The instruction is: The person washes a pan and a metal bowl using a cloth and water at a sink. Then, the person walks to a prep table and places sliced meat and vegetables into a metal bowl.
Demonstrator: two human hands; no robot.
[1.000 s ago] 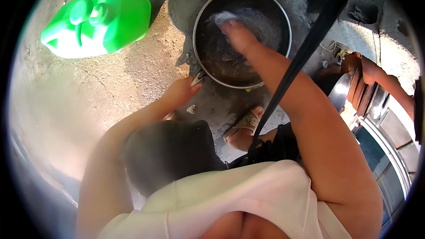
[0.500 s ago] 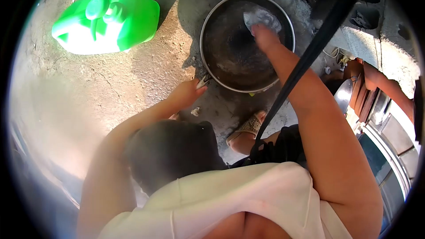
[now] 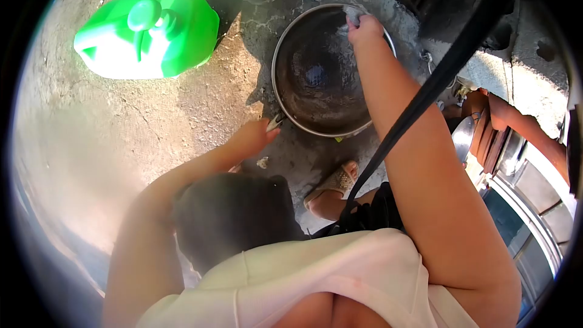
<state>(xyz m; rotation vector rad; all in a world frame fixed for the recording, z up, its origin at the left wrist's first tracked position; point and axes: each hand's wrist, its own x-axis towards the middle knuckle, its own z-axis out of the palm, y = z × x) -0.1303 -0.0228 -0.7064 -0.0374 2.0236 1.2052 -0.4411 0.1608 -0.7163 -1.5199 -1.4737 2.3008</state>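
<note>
From my end I see the left hand (image 3: 252,138) closed around the short, pale handle (image 3: 275,123) of the round, dark metal pan (image 3: 316,100) with a light rim, which sits on the rough concrete ground (image 3: 152,100) in the far middle of the scene. The right hand (image 3: 368,29) has its fingers together on a crumpled, whitish, see-through wad (image 3: 353,12) at the pan's far right edge. To work this stretch well, I would hold the handle firm and low so that the pan cannot turn or tip, keep the wad flat between fingertips and wall, and follow the curve with short, even strokes; pressing hard this high on the side could rock the pan or let wet fingers slip over the rim. The green plastic jug (image 3: 182,33) stands on the left, well apart from both hands. Against the frame just before, the right hand and wad have moved from the inside of the pan out to its far edge, and I now see more of the wet, dark inside, with a bluish glint near its middle; the left hand keeps its hold, while the whole pan shows a little lower in my view
</note>
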